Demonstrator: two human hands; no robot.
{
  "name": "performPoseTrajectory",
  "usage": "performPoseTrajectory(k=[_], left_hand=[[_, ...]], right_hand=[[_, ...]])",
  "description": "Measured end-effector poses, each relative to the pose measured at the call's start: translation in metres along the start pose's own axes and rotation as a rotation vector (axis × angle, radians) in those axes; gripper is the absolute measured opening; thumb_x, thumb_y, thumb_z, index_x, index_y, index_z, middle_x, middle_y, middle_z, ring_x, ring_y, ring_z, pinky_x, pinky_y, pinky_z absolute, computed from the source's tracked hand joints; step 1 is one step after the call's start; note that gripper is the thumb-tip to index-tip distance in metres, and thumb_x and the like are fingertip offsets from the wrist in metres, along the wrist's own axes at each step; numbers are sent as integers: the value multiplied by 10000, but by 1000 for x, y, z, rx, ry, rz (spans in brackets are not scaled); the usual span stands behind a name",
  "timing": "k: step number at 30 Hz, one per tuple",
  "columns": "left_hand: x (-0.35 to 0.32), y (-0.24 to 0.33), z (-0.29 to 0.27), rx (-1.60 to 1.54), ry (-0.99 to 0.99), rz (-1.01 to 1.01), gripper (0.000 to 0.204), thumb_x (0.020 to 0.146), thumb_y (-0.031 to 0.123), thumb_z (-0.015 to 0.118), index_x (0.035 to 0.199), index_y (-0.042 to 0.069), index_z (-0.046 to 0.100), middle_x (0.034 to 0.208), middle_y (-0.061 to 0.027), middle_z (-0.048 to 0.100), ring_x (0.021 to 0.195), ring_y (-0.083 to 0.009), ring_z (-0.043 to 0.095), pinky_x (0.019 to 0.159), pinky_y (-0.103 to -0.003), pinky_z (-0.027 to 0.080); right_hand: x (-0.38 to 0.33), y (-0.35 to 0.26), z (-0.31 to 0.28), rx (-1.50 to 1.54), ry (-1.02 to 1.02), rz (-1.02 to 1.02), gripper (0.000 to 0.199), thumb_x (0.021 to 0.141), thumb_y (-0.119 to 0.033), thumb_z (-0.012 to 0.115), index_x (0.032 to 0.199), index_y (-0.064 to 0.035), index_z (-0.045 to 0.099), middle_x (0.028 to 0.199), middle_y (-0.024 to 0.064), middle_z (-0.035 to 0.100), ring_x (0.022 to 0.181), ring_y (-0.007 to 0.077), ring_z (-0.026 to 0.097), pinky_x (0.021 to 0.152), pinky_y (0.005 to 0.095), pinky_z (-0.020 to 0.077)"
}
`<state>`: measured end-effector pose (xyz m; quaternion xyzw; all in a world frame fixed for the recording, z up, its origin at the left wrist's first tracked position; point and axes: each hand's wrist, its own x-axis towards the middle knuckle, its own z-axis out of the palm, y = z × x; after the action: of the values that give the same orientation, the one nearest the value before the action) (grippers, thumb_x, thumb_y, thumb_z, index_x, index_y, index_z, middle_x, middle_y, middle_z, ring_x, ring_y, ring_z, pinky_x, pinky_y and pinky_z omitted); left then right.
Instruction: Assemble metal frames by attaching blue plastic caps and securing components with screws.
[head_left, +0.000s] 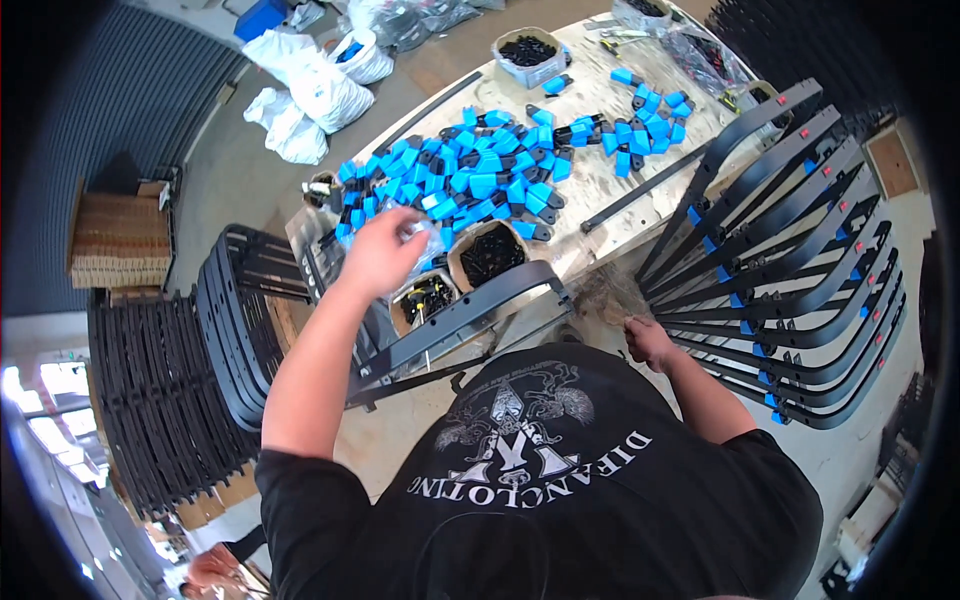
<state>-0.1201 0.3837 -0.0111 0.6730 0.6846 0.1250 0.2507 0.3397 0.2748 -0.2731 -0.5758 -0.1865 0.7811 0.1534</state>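
My left hand [385,252] is over the near left part of the table, its fingers curled beside crumpled clear plastic [432,240]. What it holds, if anything, I cannot make out. Just right of it are a box of black parts [492,254] and a smaller box with a yellow-handled screwdriver [420,300]. A black curved frame [455,318] lies along the table's near edge, below both boxes. Low on the right, my right hand [650,342] is closed near the upright row of black frames [800,345]; its contents are unclear.
A large heap of blue-and-black plastic pieces [470,175] covers the middle of the wooden table [625,205]. Another tub of black parts [528,55] stands at the back. Stacked black frames [150,400] rise on the left. White sacks [325,90] sit on the floor beyond.
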Motion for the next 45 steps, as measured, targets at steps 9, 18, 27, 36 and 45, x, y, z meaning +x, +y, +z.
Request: performPoseTrajectory(k=[9, 18, 27, 36, 45], left_hand=[[188, 9, 147, 645, -99, 214, 745, 797, 157, 727, 1484, 143, 439, 1501, -141, 451, 1385, -340, 435, 1158, -457, 362], [209, -12, 145, 539, -63, 202, 728, 811, 240, 752, 1447, 60, 448, 1450, -158, 495, 1335, -362, 482, 1110, -435, 441], [76, 30, 42, -412, -123, 161, 545, 745, 161, 744, 1220, -11, 538, 1085, -107, 643, 953, -229, 640, 873, -349, 518], [-162, 59, 21, -1412, -320, 12, 700, 676, 165, 825, 1255, 49, 449, 1086, -150, 566, 895, -242, 623, 599, -334, 575], [-234, 39, 81, -1684, -407, -60, 737, 768, -21, 782, 1402, 89, 423, 1178, -108, 568, 970, -211, 596, 739, -349, 564]], right_hand=[[-40, 56, -56, 5, 243, 88, 173, 995, -277, 537, 903, -132, 528, 649, -25, 429, 471, 106, 372, 409, 275, 270], [-70, 116, -96, 140, 429, 236, 150, 960, -260, 527, 891, -127, 520, 642, -9, 423, 466, 127, 374, 417, 306, 275], [-45, 57, -55, 242, 164, 16, 130, 956, -206, 535, 859, -126, 504, 669, -9, 441, 484, 121, 383, 441, 289, 294], [-76, -61, 79, 204, -390, -209, 166, 1006, -221, 558, 936, -73, 529, 813, 70, 560, 679, 222, 542, 599, 371, 457], [-130, -77, 244, 413, -573, -189, 145, 1017, -235, 496, 1020, -107, 563, 1097, 121, 641, 1134, 346, 627, 985, 510, 491]])
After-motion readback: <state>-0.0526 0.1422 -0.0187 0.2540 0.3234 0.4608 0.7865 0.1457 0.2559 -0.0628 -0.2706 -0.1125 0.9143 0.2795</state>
